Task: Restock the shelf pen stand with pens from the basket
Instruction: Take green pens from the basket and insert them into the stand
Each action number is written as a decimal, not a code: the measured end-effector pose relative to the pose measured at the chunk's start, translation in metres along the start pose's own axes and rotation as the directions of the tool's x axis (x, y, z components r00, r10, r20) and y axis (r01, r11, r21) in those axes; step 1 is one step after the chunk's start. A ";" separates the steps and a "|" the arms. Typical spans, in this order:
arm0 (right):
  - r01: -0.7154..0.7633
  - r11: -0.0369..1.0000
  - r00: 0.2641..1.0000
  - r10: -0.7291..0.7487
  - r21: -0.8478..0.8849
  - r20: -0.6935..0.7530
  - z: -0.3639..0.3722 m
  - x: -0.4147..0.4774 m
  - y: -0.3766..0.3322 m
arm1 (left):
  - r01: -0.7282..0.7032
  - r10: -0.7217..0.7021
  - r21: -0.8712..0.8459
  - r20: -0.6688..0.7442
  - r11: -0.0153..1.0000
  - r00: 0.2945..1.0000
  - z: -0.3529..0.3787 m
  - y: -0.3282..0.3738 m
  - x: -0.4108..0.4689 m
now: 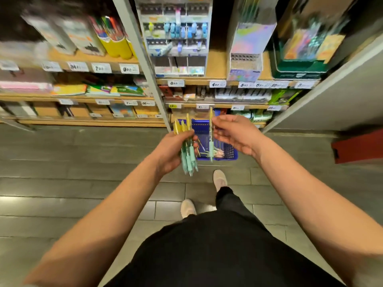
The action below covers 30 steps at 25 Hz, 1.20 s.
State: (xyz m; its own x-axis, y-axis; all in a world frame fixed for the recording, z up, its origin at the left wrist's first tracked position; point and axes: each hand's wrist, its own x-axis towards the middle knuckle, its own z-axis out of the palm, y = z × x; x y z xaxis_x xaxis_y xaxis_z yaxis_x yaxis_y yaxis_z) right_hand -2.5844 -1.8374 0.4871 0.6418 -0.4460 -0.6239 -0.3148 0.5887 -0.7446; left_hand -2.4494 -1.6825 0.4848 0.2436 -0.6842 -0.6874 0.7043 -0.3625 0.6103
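My left hand (172,150) grips a bundle of several mint-green pens with yellow tops (187,154), tips pointing down. My right hand (232,133) pinches a single pen of the same kind (211,139) upright at its upper part, just right of the bundle. Below both hands a blue basket (232,155) sits on the floor against the shelf foot, with more pens lying in it. The tiered clear pen stand (176,38) stands on the upper shelf, holding blue and pastel pens; its lowest compartments look nearly bare.
Wooden shelves with price tags carry notebooks, pencil packs and boxes on both sides of a grey upright post (145,59). A holographic display box (248,48) stands right of the stand. A red object (358,146) lies on the tiled floor at right. My feet are near the basket.
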 end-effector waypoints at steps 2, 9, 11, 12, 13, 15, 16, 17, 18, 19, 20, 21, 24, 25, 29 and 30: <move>0.033 0.999 0.999 -0.033 0.001 -0.004 -0.010 -0.009 -0.008 | 0.016 -0.017 0.034 0.014 0.999 1.000 0.013 0.011 0.003; 0.071 0.997 0.997 -0.072 0.042 0.015 -0.064 -0.006 -0.044 | -0.016 0.005 0.120 0.089 0.993 0.996 0.072 0.042 0.033; 0.070 0.997 0.997 -0.071 0.031 0.024 -0.083 0.002 -0.059 | -0.030 0.021 0.086 0.105 0.996 0.994 0.089 0.051 0.048; 0.069 0.998 0.997 -0.069 0.009 0.028 -0.092 0.005 -0.066 | -0.040 0.032 0.072 0.108 0.997 0.994 0.097 0.053 0.055; 0.071 0.997 0.997 -0.071 -0.013 0.028 -0.099 0.008 -0.072 | -0.047 0.041 0.061 0.103 0.997 0.994 0.105 0.055 0.062; 0.079 0.996 0.996 -0.078 -0.033 0.031 -0.116 0.016 -0.087 | -0.059 0.055 0.035 0.093 0.998 0.994 0.123 0.060 0.076; 0.078 0.997 0.997 -0.077 -0.028 0.025 -0.123 0.020 -0.094 | -0.062 0.059 0.027 0.085 0.998 0.995 0.133 0.064 0.082; 0.078 0.997 0.997 -0.077 -0.025 0.021 -0.131 0.023 -0.102 | -0.068 0.066 0.022 0.073 0.997 0.995 0.141 0.067 0.088; 0.078 0.997 0.997 -0.078 -0.024 0.021 -0.138 0.027 -0.109 | -0.081 0.079 0.015 0.060 0.997 0.995 0.149 0.070 0.094; 0.079 0.996 0.997 -0.078 -0.029 0.026 -0.145 0.031 -0.115 | -0.096 0.096 0.003 0.052 0.995 0.994 0.157 0.073 0.100; 0.080 0.996 0.996 -0.079 -0.034 0.028 -0.150 0.033 -0.121 | -0.111 0.111 -0.006 0.048 0.994 0.993 0.163 0.075 0.106; 0.081 0.996 0.996 -0.080 -0.038 0.024 -0.154 0.036 -0.126 | -0.122 0.122 -0.008 0.044 0.993 0.992 0.169 0.077 0.111; 0.095 0.995 0.995 -0.095 0.000 -0.002 -0.164 0.045 -0.142 | -0.118 0.118 0.007 0.047 0.993 0.992 0.182 0.085 0.127; 0.105 0.994 0.994 -0.105 0.022 -0.006 -0.166 0.049 -0.146 | -0.118 0.118 0.007 0.058 0.993 0.991 0.184 0.088 0.132; 0.134 0.989 0.991 -0.133 0.069 -0.029 -0.167 0.069 -0.156 | -0.139 0.140 -0.015 0.078 0.990 0.987 0.184 0.101 0.154; 0.141 0.987 0.990 -0.138 0.081 -0.042 -0.166 0.074 -0.156 | -0.139 0.139 -0.010 0.077 0.990 0.987 0.182 0.104 0.159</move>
State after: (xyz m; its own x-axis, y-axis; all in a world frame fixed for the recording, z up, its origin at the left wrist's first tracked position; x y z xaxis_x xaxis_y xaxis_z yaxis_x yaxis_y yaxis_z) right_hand -2.6039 -2.0748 0.5177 0.6489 -0.5510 -0.5248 -0.1637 0.5724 -0.8035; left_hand -2.4588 -1.9448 0.5108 0.2873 -0.7746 -0.5634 0.6706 -0.2574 0.6958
